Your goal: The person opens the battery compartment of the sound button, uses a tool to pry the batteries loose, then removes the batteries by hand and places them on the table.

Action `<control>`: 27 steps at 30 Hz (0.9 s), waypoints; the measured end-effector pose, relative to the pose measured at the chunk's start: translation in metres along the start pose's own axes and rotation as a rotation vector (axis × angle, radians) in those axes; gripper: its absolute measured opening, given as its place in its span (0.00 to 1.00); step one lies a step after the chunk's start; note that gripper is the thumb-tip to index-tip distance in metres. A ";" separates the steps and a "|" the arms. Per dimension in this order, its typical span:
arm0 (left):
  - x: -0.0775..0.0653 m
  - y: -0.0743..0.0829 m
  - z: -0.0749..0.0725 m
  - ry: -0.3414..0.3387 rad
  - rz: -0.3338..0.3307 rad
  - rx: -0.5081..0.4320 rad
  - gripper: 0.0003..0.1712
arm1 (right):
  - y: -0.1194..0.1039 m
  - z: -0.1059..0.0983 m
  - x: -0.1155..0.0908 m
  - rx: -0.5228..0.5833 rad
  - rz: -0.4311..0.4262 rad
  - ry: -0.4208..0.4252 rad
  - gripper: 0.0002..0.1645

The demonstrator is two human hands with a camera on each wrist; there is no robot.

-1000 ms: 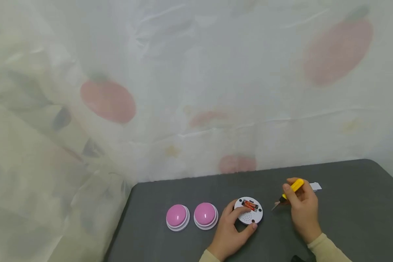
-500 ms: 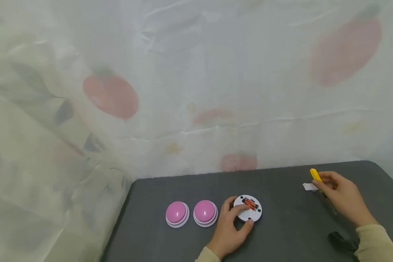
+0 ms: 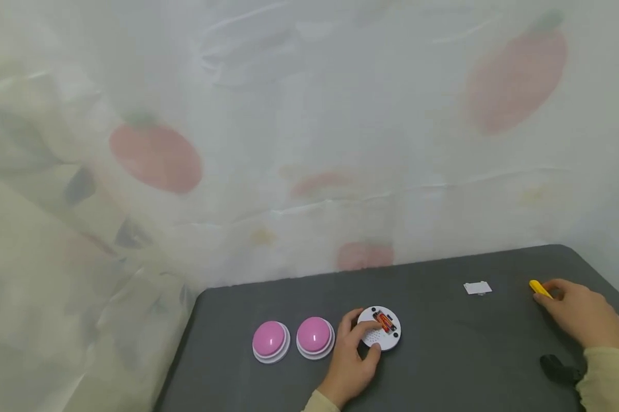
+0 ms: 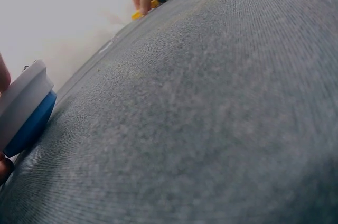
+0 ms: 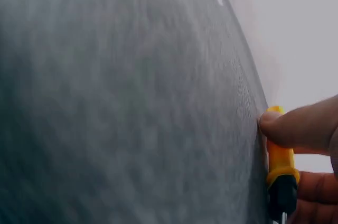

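- The left hand has its fingers spread around the rim of a round white device and holds it, the thumb at the near edge, the index finger reaching over the top face.
- That device lies within the left fingers' grasp, its base turned up; two orange-and-black batteries sit side by side in a recess just beyond the index fingertip, and a patch of small holes shows right under that finger.
- Below the left fingers, in the left wrist view, the device's blue dome faces down towards the surface.
- The right hand is well apart, off to the right of the left fingers; its fingers are drawn narrow, pinching a yellow screwdriver by the handle between thumb and fingers.
- The screwdriver's black collar and the start of a metal shaft stick out past the right fingers; whether it touches the surface I cannot tell.
- A small white piece lies left of the right fingers, a bit farther from the person.
- Two pink buttons on white bases stand dome up, left of the left fingers, the closer one just beside them.
- A black object lies nearer the person than the right fingers, partly hidden by the sleeve.
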State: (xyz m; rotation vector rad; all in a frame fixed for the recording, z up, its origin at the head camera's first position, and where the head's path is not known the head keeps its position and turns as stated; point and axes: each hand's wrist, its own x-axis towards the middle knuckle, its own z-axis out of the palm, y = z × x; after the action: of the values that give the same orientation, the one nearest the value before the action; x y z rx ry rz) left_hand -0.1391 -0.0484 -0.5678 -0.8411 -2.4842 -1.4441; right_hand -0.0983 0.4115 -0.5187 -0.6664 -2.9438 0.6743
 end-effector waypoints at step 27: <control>0.001 -0.001 -0.002 0.023 0.034 -0.004 0.20 | -0.089 0.008 -0.020 0.339 -0.695 0.410 0.24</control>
State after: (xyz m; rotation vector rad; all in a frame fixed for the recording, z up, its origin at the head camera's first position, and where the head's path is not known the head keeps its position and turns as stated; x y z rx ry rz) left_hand -0.1411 -0.0504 -0.5667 -0.8585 -2.4387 -1.4399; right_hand -0.1169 0.3275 -0.4869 0.2263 -2.3498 0.7951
